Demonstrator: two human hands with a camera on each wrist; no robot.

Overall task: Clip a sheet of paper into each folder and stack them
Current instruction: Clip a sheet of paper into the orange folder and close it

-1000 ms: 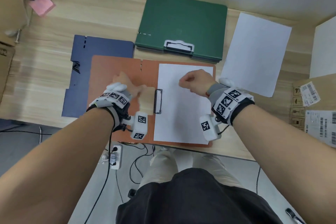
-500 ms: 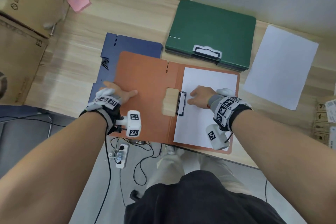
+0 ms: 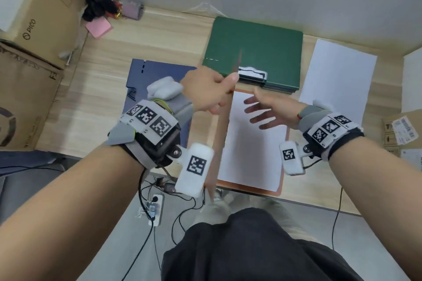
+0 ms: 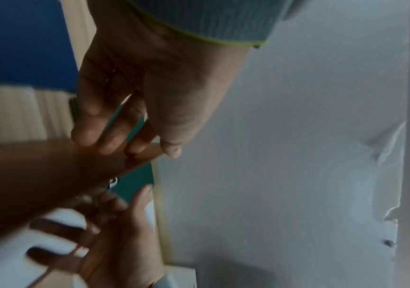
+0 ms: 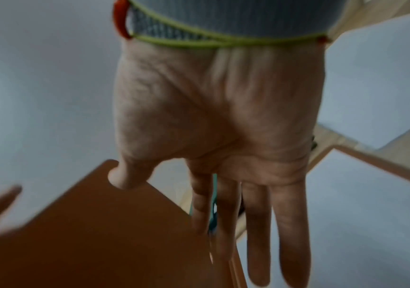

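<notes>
The orange folder (image 3: 283, 157) lies open near the table's front edge with a white sheet (image 3: 253, 155) on its right half. My left hand (image 3: 207, 91) pinches the folder's left cover (image 3: 219, 134) by its far edge and holds it upright, edge-on to the head view. In the left wrist view the thumb and fingers of my left hand (image 4: 134, 148) grip that cover (image 4: 51, 175). My right hand (image 3: 267, 109) hovers over the sheet with fingers spread and straight, holding nothing, its palm toward the cover (image 5: 100, 233). The folder's clip is hidden behind the cover.
A closed green folder stack (image 3: 258, 48) lies behind the orange one. A blue folder (image 3: 155, 70) is at the left, and a loose white sheet (image 3: 335, 77) at the right. Cardboard boxes (image 3: 34, 29) stand left, another box (image 3: 404, 130) right. A power strip (image 3: 155, 207) with cables is on the floor.
My left hand has lifted the orange cover from flat on the table to upright, swinging it rightward. My right hand has left the clip area, risen and spread its fingers.
</notes>
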